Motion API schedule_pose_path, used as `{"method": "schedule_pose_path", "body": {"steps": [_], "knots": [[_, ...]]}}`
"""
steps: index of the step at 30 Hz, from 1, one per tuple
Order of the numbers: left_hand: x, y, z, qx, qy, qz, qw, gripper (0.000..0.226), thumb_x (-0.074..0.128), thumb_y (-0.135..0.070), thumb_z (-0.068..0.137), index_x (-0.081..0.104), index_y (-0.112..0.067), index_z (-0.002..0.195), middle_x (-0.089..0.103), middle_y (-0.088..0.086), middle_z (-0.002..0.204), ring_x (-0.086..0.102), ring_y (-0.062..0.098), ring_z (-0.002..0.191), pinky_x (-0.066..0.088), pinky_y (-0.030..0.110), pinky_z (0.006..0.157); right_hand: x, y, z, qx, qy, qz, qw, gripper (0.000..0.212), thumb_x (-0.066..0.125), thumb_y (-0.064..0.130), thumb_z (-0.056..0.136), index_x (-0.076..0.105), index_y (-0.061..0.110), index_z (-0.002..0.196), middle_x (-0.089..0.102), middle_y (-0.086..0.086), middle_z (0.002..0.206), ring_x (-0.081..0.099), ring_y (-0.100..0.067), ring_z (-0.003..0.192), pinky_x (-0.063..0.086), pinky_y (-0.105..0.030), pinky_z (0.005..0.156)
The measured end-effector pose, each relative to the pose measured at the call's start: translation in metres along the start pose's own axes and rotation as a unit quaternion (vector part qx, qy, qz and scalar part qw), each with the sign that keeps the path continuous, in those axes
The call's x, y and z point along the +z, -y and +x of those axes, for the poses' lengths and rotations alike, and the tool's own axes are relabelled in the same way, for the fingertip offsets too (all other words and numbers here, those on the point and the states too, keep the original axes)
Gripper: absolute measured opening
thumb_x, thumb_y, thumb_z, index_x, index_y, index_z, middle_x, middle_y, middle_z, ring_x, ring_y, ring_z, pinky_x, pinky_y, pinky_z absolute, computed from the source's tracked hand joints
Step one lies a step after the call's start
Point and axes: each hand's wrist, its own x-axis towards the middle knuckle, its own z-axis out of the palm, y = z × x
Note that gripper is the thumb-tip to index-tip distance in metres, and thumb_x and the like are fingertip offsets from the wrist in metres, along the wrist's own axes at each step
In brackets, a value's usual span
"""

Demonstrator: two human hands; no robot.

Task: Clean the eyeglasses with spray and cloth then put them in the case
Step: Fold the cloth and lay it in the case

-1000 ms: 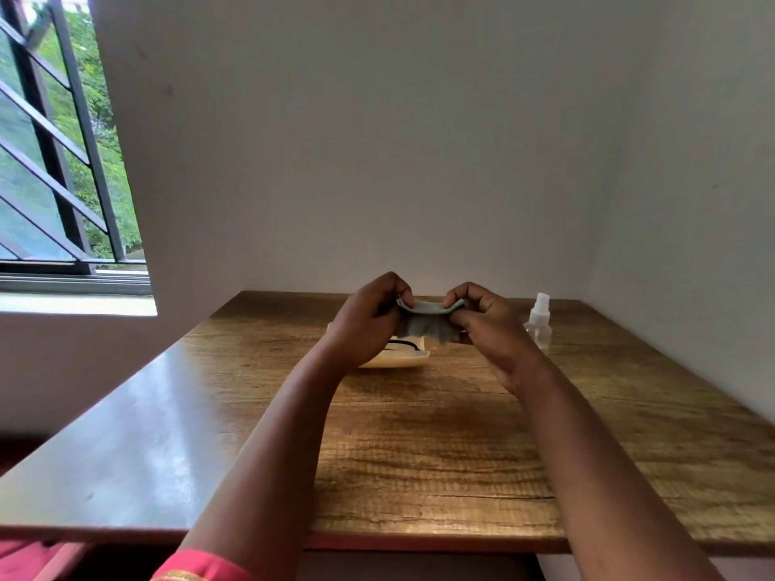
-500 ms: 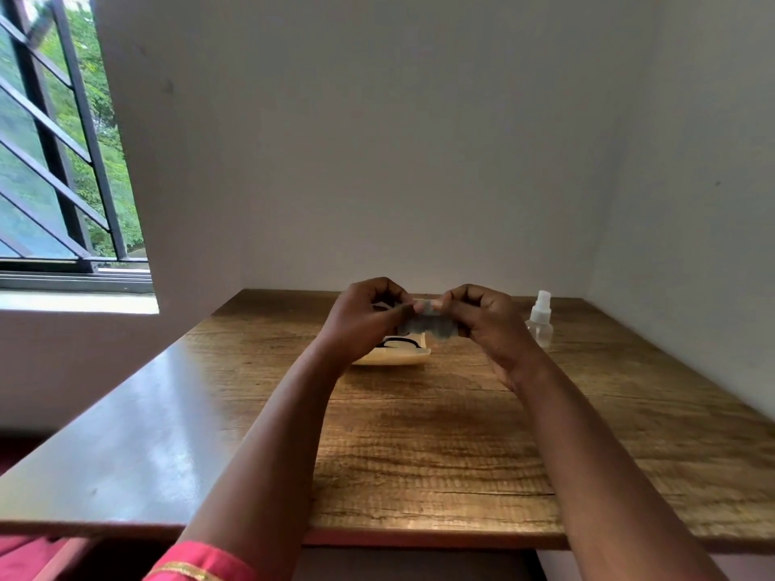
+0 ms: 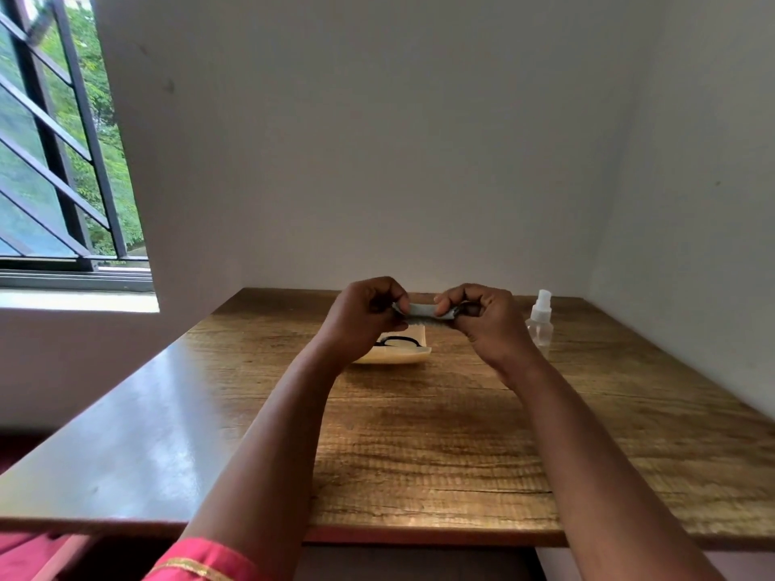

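The wooden table (image 3: 461, 434) fills the lower half of the head view, set into a corner formed by two pale walls. A barred window (image 3: 63, 161) occupies the upper left, with green foliage behind it.

Both forearms extend from the near edge toward the far half of the table. A red sleeve with a gold trim (image 3: 197, 566) shows at the bottom edge on the left arm.

The left hand (image 3: 362, 318) and right hand (image 3: 486, 325) are raised above the table surface, close together, with fingers curled. Each pinches one end of a small grey-blue cloth (image 3: 423, 313), which spans the short gap between them in a folded or bunched strip. How the cloth lies inside either hand is hidden by the fingers.

The open cream-coloured case (image 3: 402, 356) lies flat on the table directly below and just behind the left hand, partly covered by the wrist. The dark-framed eyeglasses (image 3: 398, 340) rest in the case; only part of the frame is visible.

A clear spray bottle (image 3: 541, 320) with a white nozzle stands upright on the table, just beside the right hand on its outer side, not touching it.
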Motion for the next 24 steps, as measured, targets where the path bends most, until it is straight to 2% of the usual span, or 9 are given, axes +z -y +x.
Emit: {"method": "schedule_pose_path", "body": {"steps": [2, 7, 10, 11, 13, 15, 19, 22, 24], "knots": [[0.000, 0.001, -0.001, -0.016, 0.016, 0.022, 1.000, 0.021, 0.067, 0.009, 0.081, 0.066, -0.011, 0.078, 0.066, 0.007, 0.084, 0.067, 0.019, 0.082, 0.058, 0.037, 0.077, 0.000, -0.003, 0.000, 0.029, 0.020, -0.022, 0.999, 0.041, 0.058, -0.019, 0.080, 0.068, 0.019, 0.070, 0.073, 0.003, 0.091, 0.068, -0.006, 0.092, 0.055, -0.022, 0.081], [0.000, -0.001, -0.001, -0.065, 0.023, 0.047, 0.997, 0.005, 0.068, -0.009, 0.083, 0.072, -0.012, 0.082, 0.070, 0.008, 0.083, 0.065, 0.019, 0.077, 0.053, 0.038, 0.080, 0.001, -0.009, -0.001, 0.076, 0.039, -0.066, 0.994, 0.042, 0.054, -0.018, 0.082, 0.069, 0.020, 0.069, 0.070, -0.008, 0.089, 0.062, -0.020, 0.082, 0.056, -0.041, 0.080], [0.000, -0.003, -0.002, -0.082, 0.023, 0.024, 0.996, 0.019, 0.066, -0.028, 0.083, 0.074, -0.011, 0.080, 0.072, 0.010, 0.086, 0.068, 0.029, 0.088, 0.054, 0.047, 0.086, 0.001, -0.005, -0.001, 0.102, 0.041, -0.067, 0.992, 0.035, 0.054, -0.007, 0.085, 0.074, 0.018, 0.070, 0.073, -0.007, 0.086, 0.063, -0.019, 0.080, 0.056, -0.044, 0.082], [0.000, -0.004, -0.002, -0.082, 0.016, 0.026, 0.996, 0.024, 0.066, -0.033, 0.085, 0.074, -0.011, 0.079, 0.072, 0.009, 0.084, 0.068, 0.028, 0.086, 0.054, 0.046, 0.084, 0.002, -0.003, -0.001, 0.107, 0.037, -0.058, 0.992, 0.032, 0.055, -0.001, 0.087, 0.076, 0.017, 0.069, 0.073, -0.007, 0.085, 0.063, -0.019, 0.080, 0.056, -0.044, 0.082], [0.001, -0.004, -0.002, -0.073, -0.003, 0.061, 0.995, 0.030, 0.071, -0.040, 0.083, 0.074, -0.011, 0.076, 0.072, 0.003, 0.075, 0.069, 0.019, 0.074, 0.057, 0.036, 0.074, 0.003, 0.002, -0.002, 0.109, 0.030, -0.039, 0.993, 0.027, 0.060, 0.008, 0.087, 0.077, 0.014, 0.068, 0.074, -0.011, 0.082, 0.063, -0.020, 0.078, 0.056, -0.042, 0.077], [0.002, -0.003, -0.002, -0.064, -0.018, 0.100, 0.993, 0.027, 0.078, -0.036, 0.078, 0.072, -0.010, 0.074, 0.072, 0.001, 0.070, 0.068, 0.012, 0.066, 0.055, 0.028, 0.065, 0.003, 0.004, -0.003, 0.110, 0.028, -0.029, 0.993, 0.023, 0.065, 0.015, 0.087, 0.078, 0.009, 0.068, 0.073, -0.016, 0.079, 0.062, -0.019, 0.073, 0.054, -0.037, 0.070], [0.000, -0.001, -0.002, -0.051, -0.022, 0.098, 0.994, 0.019, 0.082, -0.014, 0.073, 0.064, -0.011, 0.077, 0.071, 0.003, 0.075, 0.070, 0.015, 0.070, 0.058, 0.033, 0.067, 0.002, 0.002, -0.005, 0.108, 0.042, -0.055, 0.992, 0.020, 0.074, 0.016, 0.083, 0.071, -0.001, 0.074, 0.069, -0.014, 0.074, 0.063, -0.018, 0.070, 0.055, -0.034, 0.066], [-0.002, -0.001, -0.003, -0.051, -0.019, 0.060, 0.997, 0.029, 0.084, -0.010, 0.070, 0.059, -0.012, 0.086, 0.071, 0.005, 0.084, 0.071, 0.019, 0.077, 0.060, 0.035, 0.069, 0.003, 0.001, -0.005, 0.097, 0.045, -0.074, 0.992, 0.016, 0.075, 0.010, 0.081, 0.060, 0.010, 0.077, 0.064, -0.007, 0.077, 0.063, -0.017, 0.077, 0.057, -0.035, 0.069], [-0.003, 0.001, -0.003, -0.060, -0.024, 0.042, 0.997, 0.030, 0.084, -0.012, 0.071, 0.060, -0.012, 0.089, 0.071, 0.006, 0.086, 0.071, 0.020, 0.078, 0.060, 0.033, 0.069, 0.004, -0.001, -0.005, 0.103, 0.055, -0.059, 0.991, 0.014, 0.073, 0.009, 0.084, 0.061, 0.011, 0.092, 0.065, -0.010, 0.089, 0.063, -0.016, 0.084, 0.058, -0.032, 0.071]]}}
